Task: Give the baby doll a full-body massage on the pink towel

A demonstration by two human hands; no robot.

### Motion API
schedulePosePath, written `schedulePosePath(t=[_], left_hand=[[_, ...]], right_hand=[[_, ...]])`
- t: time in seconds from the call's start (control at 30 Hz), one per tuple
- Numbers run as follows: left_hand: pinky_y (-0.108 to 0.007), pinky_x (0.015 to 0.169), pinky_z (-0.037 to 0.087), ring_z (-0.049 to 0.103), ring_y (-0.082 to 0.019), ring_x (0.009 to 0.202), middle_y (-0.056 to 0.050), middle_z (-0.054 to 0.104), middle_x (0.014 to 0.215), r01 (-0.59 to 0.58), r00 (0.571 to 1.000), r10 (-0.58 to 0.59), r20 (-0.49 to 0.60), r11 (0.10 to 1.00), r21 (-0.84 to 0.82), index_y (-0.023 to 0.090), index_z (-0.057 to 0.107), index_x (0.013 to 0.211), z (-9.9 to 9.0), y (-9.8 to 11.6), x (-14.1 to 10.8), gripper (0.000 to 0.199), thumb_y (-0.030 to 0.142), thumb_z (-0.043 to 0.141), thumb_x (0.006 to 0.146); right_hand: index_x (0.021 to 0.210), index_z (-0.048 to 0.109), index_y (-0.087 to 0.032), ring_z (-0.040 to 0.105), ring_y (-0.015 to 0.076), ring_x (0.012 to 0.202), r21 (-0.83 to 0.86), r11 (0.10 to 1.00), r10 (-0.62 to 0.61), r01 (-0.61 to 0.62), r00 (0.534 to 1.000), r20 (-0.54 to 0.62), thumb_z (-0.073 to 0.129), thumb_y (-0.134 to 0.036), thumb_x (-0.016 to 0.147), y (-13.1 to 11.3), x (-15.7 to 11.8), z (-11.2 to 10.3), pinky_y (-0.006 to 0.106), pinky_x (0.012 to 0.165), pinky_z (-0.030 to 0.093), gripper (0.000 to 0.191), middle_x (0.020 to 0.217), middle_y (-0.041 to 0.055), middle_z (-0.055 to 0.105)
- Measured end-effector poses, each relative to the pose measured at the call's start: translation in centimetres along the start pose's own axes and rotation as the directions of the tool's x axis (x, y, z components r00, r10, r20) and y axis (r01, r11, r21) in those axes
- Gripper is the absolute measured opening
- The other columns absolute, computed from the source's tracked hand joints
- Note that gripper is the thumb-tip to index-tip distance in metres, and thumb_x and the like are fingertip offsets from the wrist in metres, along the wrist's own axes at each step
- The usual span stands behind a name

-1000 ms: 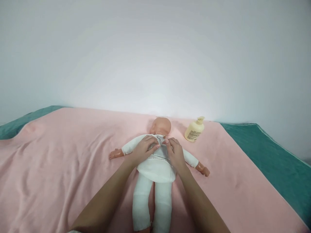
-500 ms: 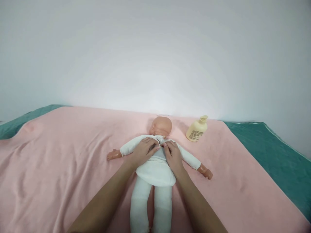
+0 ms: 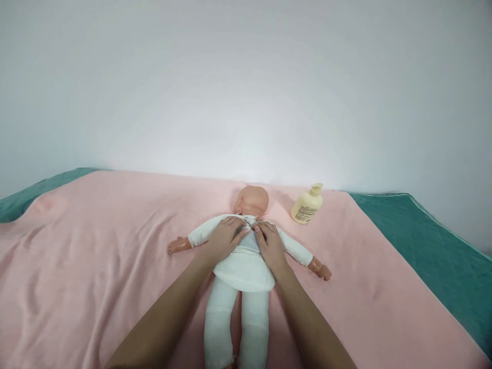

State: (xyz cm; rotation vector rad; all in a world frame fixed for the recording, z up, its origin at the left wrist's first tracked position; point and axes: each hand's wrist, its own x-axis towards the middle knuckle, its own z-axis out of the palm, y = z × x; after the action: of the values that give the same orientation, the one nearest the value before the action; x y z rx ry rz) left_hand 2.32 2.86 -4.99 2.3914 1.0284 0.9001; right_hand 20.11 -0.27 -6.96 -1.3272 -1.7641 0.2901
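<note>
A baby doll (image 3: 245, 277) with a white cloth body lies stretched out, its bare plastic head away from me and its arms spread. No face shows on the head, and a dark curved mark sits below the neck. On the left of its upper torso rests my left hand (image 3: 226, 237), open, fingers laid over the cloth and thumb pointing inward. My right hand (image 3: 272, 245) lies likewise on the right side, fingers somewhat bent and thumb toward the middle. Both thumbs are close together near the centre line. Neither hand grips anything that I can see.
A pale yellow pump bottle (image 3: 306, 206) stands right of the doll's head. Under everything spreads a wrinkled pink blanket (image 3: 115, 230), with a green cover (image 3: 426, 241) showing at both sides. A plain pale wall (image 3: 246, 92) rises behind.
The view has shifted slightly, so the doll and bottle appear a little further left. My hands stay on the doll's upper torso, with the thumbs moved very slightly.
</note>
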Motion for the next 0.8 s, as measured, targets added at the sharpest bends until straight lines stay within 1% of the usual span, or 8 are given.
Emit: schedulePosePath(t=[0.1, 0.2, 0.33, 0.43, 0.57, 0.7, 0.8], left_hand=[[-0.042, 0.098, 0.042, 0.057, -0.024, 0.106, -0.008, 0.066, 0.108, -0.001, 1.000, 0.001, 0.000, 1.000, -0.006, 0.019, 0.058, 0.102, 0.1, 0.0, 0.0, 0.026, 0.038, 0.041, 0.097], [-0.043, 0.100, 0.040, 0.055, -0.025, 0.111, -0.009, 0.064, 0.114, -0.009, 1.000, 0.009, -0.016, 1.000, 0.005, 0.018, 0.056, 0.109, 0.2, -0.2, -0.1, 0.028, 0.039, 0.042, 0.097], [-0.044, 0.101, 0.040, 0.054, -0.025, 0.114, -0.010, 0.064, 0.116, -0.010, 1.000, 0.010, -0.001, 1.000, 0.014, 0.018, 0.055, 0.113, 0.3, -0.4, -0.1, 0.029, 0.039, 0.044, 0.096], [-0.044, 0.101, 0.041, 0.055, -0.025, 0.113, -0.010, 0.065, 0.114, -0.001, 1.000, 0.001, 0.007, 1.000, 0.010, 0.018, 0.056, 0.111, 0.3, -0.5, -0.1, 0.029, 0.039, 0.045, 0.095], [-0.044, 0.101, 0.040, 0.055, -0.025, 0.113, -0.010, 0.065, 0.114, 0.005, 1.000, -0.005, 0.014, 1.000, -0.006, 0.019, 0.057, 0.111, 0.3, -0.5, -0.1, 0.029, 0.040, 0.045, 0.095], [-0.043, 0.104, 0.039, 0.054, -0.025, 0.116, -0.010, 0.063, 0.118, 0.004, 1.000, -0.004, 0.015, 0.999, -0.041, 0.018, 0.056, 0.114, 0.1, -0.3, -0.1, 0.031, 0.040, 0.044, 0.096], [-0.042, 0.105, 0.037, 0.052, -0.025, 0.120, -0.010, 0.061, 0.123, 0.004, 0.999, -0.001, 0.037, 0.995, -0.096, 0.019, 0.055, 0.119, -0.9, 0.0, -0.2, 0.034, 0.041, 0.044, 0.096]], right_hand=[[0.096, 0.068, -0.022, 0.058, 0.0241, 0.099, 0.013, 1.000, -0.006, 0.007, 1.000, -0.026, 0.039, -0.036, 0.098, 0.0, -0.2, 0.0, 0.042, 0.091, 0.043, 0.032, 0.102, 0.0084, 0.068], [0.103, 0.067, -0.022, 0.056, 0.0238, 0.106, 0.011, 1.000, -0.016, 0.016, 0.998, -0.056, 0.041, -0.036, 0.097, 0.1, -0.3, 0.1, 0.042, 0.094, 0.043, 0.030, 0.110, 0.0084, 0.066], [0.110, 0.067, -0.024, 0.056, 0.0246, 0.110, -0.041, 0.999, -0.022, 0.021, 0.999, -0.023, 0.040, -0.035, 0.097, 0.3, -0.2, 0.3, 0.045, 0.097, 0.042, 0.031, 0.114, 0.0078, 0.065], [0.109, 0.068, -0.024, 0.057, 0.0247, 0.109, -0.060, 0.998, -0.024, 0.024, 1.000, 0.004, 0.039, -0.036, 0.098, 0.4, -0.1, 0.3, 0.045, 0.097, 0.042, 0.033, 0.113, 0.0079, 0.067], [0.109, 0.068, -0.023, 0.057, 0.0248, 0.110, -0.054, 0.998, -0.020, 0.021, 1.000, 0.007, 0.038, -0.036, 0.098, 0.4, -0.1, 0.3, 0.046, 0.097, 0.042, 0.034, 0.113, 0.0082, 0.067], [0.110, 0.066, -0.024, 0.056, 0.0240, 0.111, 0.041, 0.999, 0.000, 0.002, 0.999, -0.049, 0.039, -0.036, 0.098, 0.0, -0.4, 0.0, 0.044, 0.098, 0.042, 0.032, 0.113, 0.0079, 0.067], [0.110, 0.065, -0.022, 0.054, 0.0239, 0.112, 0.110, 0.994, 0.024, -0.009, 0.991, -0.132, 0.041, -0.036, 0.097, -0.6, -0.9, -0.5, 0.044, 0.099, 0.041, 0.031, 0.114, 0.0092, 0.064]])
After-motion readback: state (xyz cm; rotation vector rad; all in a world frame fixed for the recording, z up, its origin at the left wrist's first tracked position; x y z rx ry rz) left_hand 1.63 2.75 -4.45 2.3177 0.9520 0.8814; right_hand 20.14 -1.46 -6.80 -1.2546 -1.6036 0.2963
